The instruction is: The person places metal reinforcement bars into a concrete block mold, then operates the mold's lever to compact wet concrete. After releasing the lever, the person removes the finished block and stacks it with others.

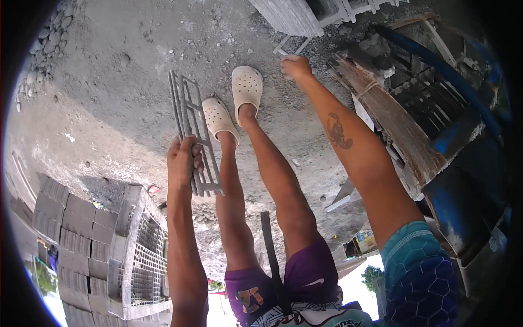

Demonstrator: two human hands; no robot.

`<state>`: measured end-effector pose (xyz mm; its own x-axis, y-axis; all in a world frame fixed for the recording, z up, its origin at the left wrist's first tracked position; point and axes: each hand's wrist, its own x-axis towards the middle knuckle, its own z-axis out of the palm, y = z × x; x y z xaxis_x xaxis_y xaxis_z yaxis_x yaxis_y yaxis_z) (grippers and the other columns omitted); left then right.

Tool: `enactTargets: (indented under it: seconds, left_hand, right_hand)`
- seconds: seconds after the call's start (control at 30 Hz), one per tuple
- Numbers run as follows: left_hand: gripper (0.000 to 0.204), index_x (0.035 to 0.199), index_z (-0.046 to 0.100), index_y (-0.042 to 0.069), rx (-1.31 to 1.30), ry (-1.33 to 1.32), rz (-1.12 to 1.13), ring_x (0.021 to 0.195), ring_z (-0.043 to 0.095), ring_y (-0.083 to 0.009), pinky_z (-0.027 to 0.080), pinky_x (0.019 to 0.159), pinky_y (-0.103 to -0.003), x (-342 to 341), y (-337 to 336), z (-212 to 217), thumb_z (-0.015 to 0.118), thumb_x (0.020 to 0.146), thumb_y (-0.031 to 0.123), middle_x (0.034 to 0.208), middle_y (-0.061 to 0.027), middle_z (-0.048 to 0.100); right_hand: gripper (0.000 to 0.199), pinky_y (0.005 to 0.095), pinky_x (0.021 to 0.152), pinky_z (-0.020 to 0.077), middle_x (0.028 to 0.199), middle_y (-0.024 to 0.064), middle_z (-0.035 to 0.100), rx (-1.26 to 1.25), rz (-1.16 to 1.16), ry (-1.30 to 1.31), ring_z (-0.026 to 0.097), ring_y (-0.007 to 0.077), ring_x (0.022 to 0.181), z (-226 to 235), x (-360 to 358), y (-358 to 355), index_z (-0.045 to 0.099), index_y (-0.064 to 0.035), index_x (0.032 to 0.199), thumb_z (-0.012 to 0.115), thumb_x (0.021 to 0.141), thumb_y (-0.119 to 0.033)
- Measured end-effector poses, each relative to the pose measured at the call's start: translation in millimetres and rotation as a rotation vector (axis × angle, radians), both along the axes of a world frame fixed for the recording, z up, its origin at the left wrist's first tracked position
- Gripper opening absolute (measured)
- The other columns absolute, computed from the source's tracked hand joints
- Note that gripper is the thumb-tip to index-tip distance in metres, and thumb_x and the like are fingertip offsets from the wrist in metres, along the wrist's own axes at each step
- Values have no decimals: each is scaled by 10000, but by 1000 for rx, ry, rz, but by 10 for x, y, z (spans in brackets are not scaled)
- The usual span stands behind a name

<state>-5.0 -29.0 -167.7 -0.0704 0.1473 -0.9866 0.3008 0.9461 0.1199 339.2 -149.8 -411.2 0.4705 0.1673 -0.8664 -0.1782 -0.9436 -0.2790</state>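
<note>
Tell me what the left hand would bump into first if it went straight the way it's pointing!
Nothing I can see: the left hand holds a grey barred frame, and past that the way looks free over gravelly ground, though height above it is hard to judge.

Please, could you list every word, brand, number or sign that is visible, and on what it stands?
Purple shorts: orange emblem and small white mark; not copied here.
Shirt, at the picture's lower edge: lettering, partly cut off; not copied.
Colourful panel in the background: too small to read.
Grey frame in the left hand: no text seen.
</note>
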Motion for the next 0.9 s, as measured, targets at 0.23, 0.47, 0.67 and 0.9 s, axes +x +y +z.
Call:
enactTargets:
  seconds: [0.23, 0.47, 0.67, 0.9]
  left_hand:
    - [372, 1320, 532, -31, 74, -55, -160, 533, 469, -50, 366, 448, -262, 115, -375, -199, 615, 1031, 188, 718, 15, 567]
    - [262, 1163, 596, -3, 106, 3, -158, 542, 519, -64, 401, 461, -260, -16, -321, 704, 641, 1005, 202, 676, 10, 571]
    - [191, 1078, 679, 58, 201, -107, -212, 576, 547, -88, 447, 531, -265, 47, -352, 1811, 649, 992, 227, 703, 9, 604]
    - [262, 1128, 681, 57, 145, -256, -101, 830, 679, -106, 560, 727, -258, 79, -514, 2932, 624, 1062, 303, 946, -43, 719]
  right_hand:
    - [480, 395, 862, 620, 1156, 134, 752, 152, -93, -512, 744, 287, 892, -1497, 964, 78, 685, -27, 1324, 766, 940, -303]
    - [314, 333, 416, 311, 646, 47, 473, 282, -964, 72, 399, 156, 435, 157, 18, -157, 436, -117, 759, 654, 907, -290]
    - [427, 312, 395, 310, 632, -20, 399, 31, -739, 185, 381, 108, 432, 2661, -765, -543, 657, -87, 1122, 533, 1108, -495]
    - [358, 311, 578, 523, 838, 53, 647, 342, -356, 336, 653, 146, 684, 5130, -2031, -258, 639, -54, 1222, 497, 1143, -372]
